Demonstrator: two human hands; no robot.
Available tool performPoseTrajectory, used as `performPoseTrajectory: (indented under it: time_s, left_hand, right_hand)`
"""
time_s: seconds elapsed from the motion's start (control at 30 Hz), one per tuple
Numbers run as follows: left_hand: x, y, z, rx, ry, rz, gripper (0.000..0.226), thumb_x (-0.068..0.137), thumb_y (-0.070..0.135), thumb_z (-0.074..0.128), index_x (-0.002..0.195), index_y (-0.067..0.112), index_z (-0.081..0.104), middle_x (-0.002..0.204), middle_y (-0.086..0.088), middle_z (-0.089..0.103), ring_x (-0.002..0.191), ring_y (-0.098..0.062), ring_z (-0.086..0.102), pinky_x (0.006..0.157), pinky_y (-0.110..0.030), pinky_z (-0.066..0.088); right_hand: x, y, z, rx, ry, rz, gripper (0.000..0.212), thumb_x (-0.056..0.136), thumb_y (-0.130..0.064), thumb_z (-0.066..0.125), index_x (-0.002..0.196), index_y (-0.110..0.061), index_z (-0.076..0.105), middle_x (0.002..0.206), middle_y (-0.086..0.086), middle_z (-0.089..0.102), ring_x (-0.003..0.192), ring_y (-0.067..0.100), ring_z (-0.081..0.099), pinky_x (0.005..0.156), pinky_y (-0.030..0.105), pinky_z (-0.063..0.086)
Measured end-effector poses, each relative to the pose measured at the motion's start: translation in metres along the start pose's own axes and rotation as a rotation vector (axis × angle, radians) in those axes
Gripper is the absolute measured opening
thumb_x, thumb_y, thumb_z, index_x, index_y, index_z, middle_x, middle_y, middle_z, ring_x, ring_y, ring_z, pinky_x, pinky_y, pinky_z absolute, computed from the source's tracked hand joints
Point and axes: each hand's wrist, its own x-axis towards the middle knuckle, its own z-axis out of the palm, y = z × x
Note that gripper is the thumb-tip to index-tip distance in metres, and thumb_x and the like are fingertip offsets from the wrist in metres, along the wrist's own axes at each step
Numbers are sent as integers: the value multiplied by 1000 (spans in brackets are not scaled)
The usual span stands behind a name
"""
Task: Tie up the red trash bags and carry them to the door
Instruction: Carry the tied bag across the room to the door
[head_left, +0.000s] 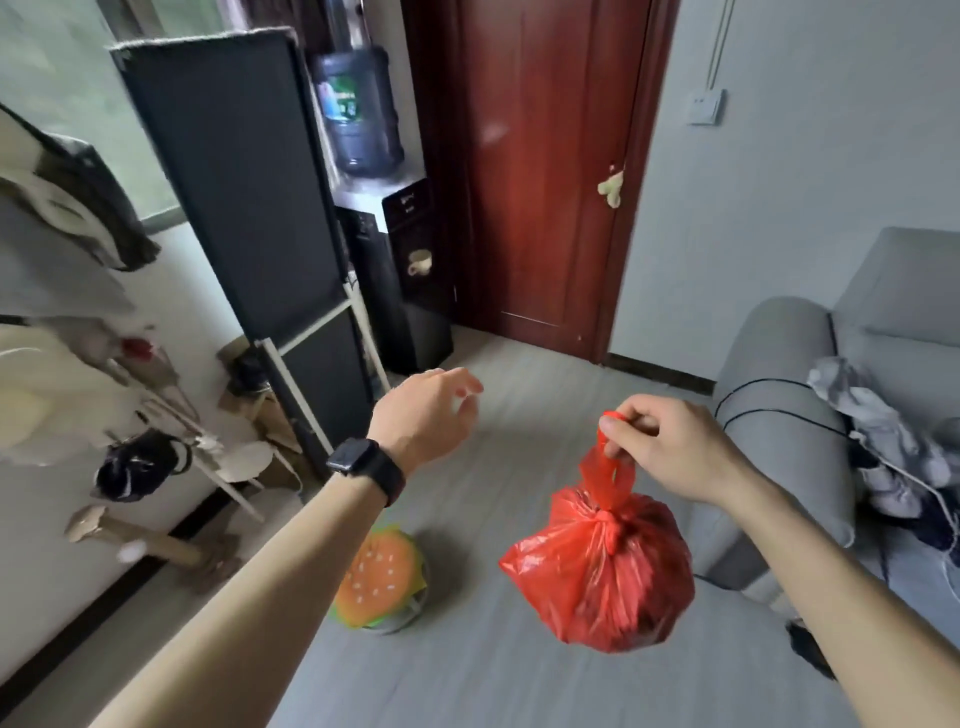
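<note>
A full red trash bag (602, 577), knotted at its neck, hangs in the air from its handle loops. My right hand (660, 441) pinches those loops at the top, above the grey floor. My left hand (431, 415), with a black watch on the wrist, is held out ahead at the left of the bag, fingers loosely curled and holding nothing. The dark red wooden door (545, 171) stands closed straight ahead at the far end of the floor.
A grey sofa (779, 395) with crumpled clothes lies along the right. A water dispenser (400, 260) and a tall black panel (234, 182) stand left of the door. A burger-shaped cushion (379, 577) lies on the floor below my left arm. Clutter lines the left wall.
</note>
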Motion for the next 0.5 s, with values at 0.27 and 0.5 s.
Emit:
performPoseTrajectory:
  time_s: [0.27, 0.5]
  left_hand:
    - [216, 12, 80, -26, -78, 95, 27, 92, 38, 47, 114, 38, 63, 113, 14, 66, 111, -15, 61, 90, -38, 52]
    - [456, 31, 157, -48, -226, 174, 29, 93, 38, 44, 117, 38, 61, 118, 15, 65, 112, -15, 59, 90, -35, 51]
  right_hand:
    - [183, 76, -43, 50, 89, 95, 28, 96, -36, 58, 76, -20, 69, 71, -12, 75, 67, 10, 72, 83, 42, 57]
    - [374, 146, -99, 82, 175, 258, 27, 96, -35, 59, 78, -18, 69, 71, -12, 76, 66, 10, 72, 83, 38, 58]
